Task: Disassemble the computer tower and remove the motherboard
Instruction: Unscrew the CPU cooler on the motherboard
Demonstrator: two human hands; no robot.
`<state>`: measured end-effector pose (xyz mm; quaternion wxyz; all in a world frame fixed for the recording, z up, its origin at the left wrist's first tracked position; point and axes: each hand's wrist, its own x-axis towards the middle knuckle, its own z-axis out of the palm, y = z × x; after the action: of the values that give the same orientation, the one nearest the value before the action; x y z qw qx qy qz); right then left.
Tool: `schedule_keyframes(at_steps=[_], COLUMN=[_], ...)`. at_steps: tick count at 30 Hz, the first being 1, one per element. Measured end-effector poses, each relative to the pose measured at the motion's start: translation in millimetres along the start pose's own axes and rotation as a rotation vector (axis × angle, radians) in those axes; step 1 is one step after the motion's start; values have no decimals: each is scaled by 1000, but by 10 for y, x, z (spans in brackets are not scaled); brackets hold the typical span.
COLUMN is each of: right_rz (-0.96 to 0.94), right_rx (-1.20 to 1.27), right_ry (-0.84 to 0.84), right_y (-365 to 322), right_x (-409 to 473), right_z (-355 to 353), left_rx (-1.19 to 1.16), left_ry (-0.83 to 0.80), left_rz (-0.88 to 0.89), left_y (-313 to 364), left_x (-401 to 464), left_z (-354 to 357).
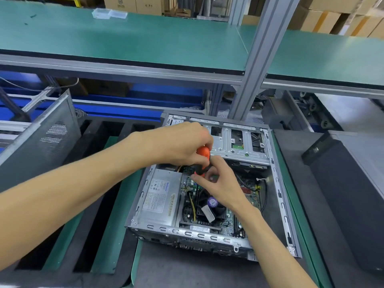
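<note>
The tower [209,183] lies open on its side on the table [116,235], its long axis running away from us, rear ports toward us. Over the tower, our left hand [182,142] grips an orange screwdriver [203,153] pointing down toward the motherboard [232,221]; our right hand [216,179] pinches its lower handle. Left of the tower a removed panel [45,134] leans; the power supply [160,198] sits inside.

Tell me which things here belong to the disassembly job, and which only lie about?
Job: open computer tower, motherboard, orange-handled screwdriver, left hand, right hand.
Lying about: removed side panel, clear plastic boxes, second tower.
</note>
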<state>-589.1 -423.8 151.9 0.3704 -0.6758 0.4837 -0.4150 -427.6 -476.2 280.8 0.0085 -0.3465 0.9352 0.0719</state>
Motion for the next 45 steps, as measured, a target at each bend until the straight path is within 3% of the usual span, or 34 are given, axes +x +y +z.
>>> schedule_keyframes(at_steps=[7, 9, 13, 16, 23, 25, 29, 33, 40, 42, 45], right_rz=[24, 26, 20, 26, 40, 38, 31, 42, 83, 108, 115], right_rx=[-37, 9, 110, 63, -32, 2, -7, -46, -63, -33, 10], right_ry=[78, 44, 0, -2, 31, 16, -1, 28, 34, 13, -56], right_y=[-10, -20, -70, -50, -22, 2, -6, 0, -39, -54, -70], right_x=[-16, -3, 4, -21, 3, 12, 15, 3, -6, 12, 55], right_z=[23, 14, -58, -29, 51, -1, -100, -81, -6, -2, -36], left_rx=[471, 418, 57, 99, 466, 399, 35, 121, 478, 440, 129], left_ry=[158, 122, -87, -37, 117, 100, -108, -41, 118, 133, -26], left_rz=[-175, -130, 63, 46, -183, -159, 94, 122, -162, -190, 15], left_y=[233, 191, 130, 38, 288, 262, 189, 113, 332, 344, 253], left_x=[69, 48, -52, -32, 18, -9, -101, 19, 80, 39, -72], left_z=[114, 121, 25, -12, 127, 121, -22, -45, 139, 160, 23])
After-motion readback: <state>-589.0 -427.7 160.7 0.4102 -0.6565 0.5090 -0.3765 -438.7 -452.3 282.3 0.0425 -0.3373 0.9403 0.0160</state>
